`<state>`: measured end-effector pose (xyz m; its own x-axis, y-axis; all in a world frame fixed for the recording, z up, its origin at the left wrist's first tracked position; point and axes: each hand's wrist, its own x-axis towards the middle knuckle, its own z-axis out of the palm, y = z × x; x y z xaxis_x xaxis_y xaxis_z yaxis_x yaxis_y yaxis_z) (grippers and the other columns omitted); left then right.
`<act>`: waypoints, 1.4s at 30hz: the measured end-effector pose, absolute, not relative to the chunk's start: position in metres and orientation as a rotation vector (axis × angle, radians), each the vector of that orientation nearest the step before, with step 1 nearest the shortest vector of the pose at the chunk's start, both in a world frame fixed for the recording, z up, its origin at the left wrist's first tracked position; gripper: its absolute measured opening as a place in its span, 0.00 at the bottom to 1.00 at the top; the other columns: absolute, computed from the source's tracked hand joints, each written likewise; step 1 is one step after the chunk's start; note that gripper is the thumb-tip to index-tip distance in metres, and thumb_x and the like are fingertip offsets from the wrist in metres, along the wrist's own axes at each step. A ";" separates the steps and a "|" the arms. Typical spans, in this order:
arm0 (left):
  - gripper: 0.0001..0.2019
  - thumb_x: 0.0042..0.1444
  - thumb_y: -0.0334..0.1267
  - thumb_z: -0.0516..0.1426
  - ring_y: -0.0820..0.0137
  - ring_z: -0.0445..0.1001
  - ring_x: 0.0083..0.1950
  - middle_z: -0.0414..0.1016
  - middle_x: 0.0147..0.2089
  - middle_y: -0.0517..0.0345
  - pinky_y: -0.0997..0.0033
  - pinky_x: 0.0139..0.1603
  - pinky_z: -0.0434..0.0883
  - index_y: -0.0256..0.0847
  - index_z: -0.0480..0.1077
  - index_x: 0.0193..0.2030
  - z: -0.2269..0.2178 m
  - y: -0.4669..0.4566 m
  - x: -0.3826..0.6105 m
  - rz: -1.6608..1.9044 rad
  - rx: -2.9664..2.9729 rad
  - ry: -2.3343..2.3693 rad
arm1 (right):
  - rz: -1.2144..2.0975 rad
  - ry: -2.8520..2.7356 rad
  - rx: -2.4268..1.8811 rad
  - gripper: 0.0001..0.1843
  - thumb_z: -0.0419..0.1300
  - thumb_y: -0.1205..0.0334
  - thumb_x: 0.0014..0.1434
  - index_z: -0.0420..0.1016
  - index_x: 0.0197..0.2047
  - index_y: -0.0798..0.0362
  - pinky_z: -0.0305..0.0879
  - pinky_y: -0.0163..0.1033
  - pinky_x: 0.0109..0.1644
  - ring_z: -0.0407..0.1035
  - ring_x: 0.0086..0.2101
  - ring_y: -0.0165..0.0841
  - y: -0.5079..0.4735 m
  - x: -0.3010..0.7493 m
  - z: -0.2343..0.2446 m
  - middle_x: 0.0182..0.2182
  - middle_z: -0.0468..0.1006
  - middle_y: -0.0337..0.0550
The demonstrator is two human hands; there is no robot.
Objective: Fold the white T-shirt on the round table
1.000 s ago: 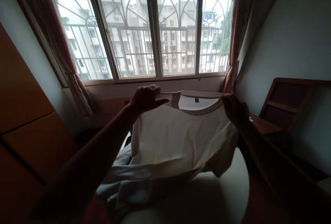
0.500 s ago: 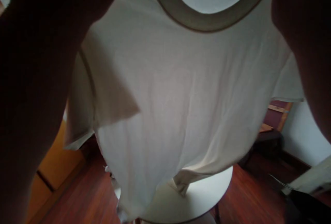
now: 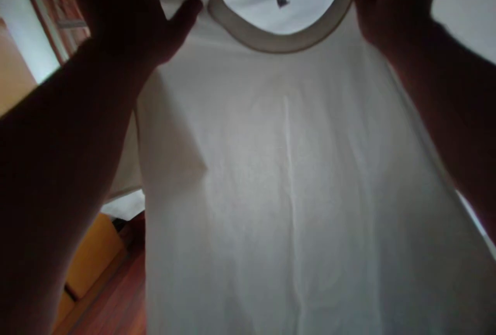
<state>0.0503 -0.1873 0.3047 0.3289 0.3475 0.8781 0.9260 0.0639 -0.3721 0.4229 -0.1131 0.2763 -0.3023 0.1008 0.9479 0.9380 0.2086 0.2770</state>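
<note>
A white T-shirt (image 3: 251, 159) hangs spread out in front of me, filling most of the view. Its ribbed round neckline is at the top, with a small dark label inside the back of the collar. My left hand (image 3: 135, 20) grips the shoulder left of the neckline, thumb lying over the front. On the other side, my right hand (image 3: 391, 4) pinches the shoulder close to the collar's edge. Both hands are dark against the light, and their other fingers are mostly hidden. The lower hem is out of view.
Reddish wooden floor (image 3: 120, 293) shows at the lower left, beside an orange-yellow cabinet (image 3: 95, 252). A pale wall (image 3: 465, 10) is at the upper right. The shirt hides most of what lies beyond it.
Both hands have come further into view at the top, with the shirt between them. The shirt now hangs lower across the view and covers the white round table seen before.
</note>
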 end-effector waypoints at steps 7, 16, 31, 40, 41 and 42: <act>0.38 0.64 0.66 0.45 0.48 0.71 0.55 0.73 0.50 0.43 0.52 0.54 0.62 0.27 0.69 0.56 0.270 -0.119 0.037 -0.574 -1.570 -1.385 | -1.127 -1.698 -1.221 0.40 0.35 0.41 0.74 0.75 0.51 0.67 0.57 0.40 0.38 0.76 0.35 0.38 -0.034 0.406 0.236 0.35 0.82 0.55; 0.37 0.63 0.69 0.41 0.54 0.76 0.39 0.77 0.39 0.46 0.63 0.35 0.64 0.37 0.73 0.50 0.172 0.013 -0.010 -0.413 -1.662 -1.479 | -0.978 -1.892 -1.209 0.33 0.37 0.39 0.74 0.75 0.43 0.54 0.44 0.38 0.32 0.73 0.29 0.36 0.094 0.363 0.135 0.31 0.83 0.46; 0.31 0.67 0.62 0.43 0.49 0.76 0.46 0.77 0.46 0.40 0.60 0.39 0.65 0.36 0.72 0.47 0.071 0.207 -0.047 -0.336 -1.747 -1.671 | -0.694 -2.141 -1.486 0.24 0.42 0.48 0.75 0.75 0.49 0.52 0.58 0.39 0.38 0.78 0.42 0.43 0.269 0.292 0.044 0.45 0.84 0.53; 0.23 0.68 0.53 0.48 0.48 0.73 0.53 0.76 0.52 0.37 0.57 0.48 0.67 0.35 0.71 0.52 0.005 0.247 -0.051 -0.295 -1.767 -1.905 | -0.546 -2.261 -1.601 0.21 0.44 0.52 0.74 0.73 0.53 0.55 0.65 0.40 0.45 0.78 0.46 0.43 0.298 0.262 -0.017 0.49 0.82 0.59; 0.22 0.68 0.52 0.49 0.48 0.73 0.54 0.76 0.52 0.37 0.57 0.48 0.67 0.35 0.71 0.52 -0.003 0.248 -0.053 -0.277 -1.772 -1.924 | -0.525 -2.273 -1.616 0.21 0.44 0.52 0.74 0.73 0.53 0.54 0.65 0.40 0.45 0.78 0.46 0.43 0.298 0.260 -0.024 0.48 0.82 0.58; 0.22 0.67 0.52 0.50 0.48 0.73 0.54 0.76 0.52 0.37 0.57 0.49 0.68 0.35 0.72 0.52 -0.011 0.250 -0.054 -0.263 -1.776 -1.941 | -0.504 -2.287 -1.630 0.21 0.44 0.52 0.74 0.74 0.52 0.54 0.66 0.40 0.45 0.78 0.46 0.43 0.298 0.259 -0.031 0.48 0.83 0.58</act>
<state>-0.0541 0.2499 -0.0109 -0.0312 0.8789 0.4759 0.9740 0.1336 -0.1830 0.2591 0.2977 -0.0314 -0.3196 0.8467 0.4254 0.9471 0.2996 0.1153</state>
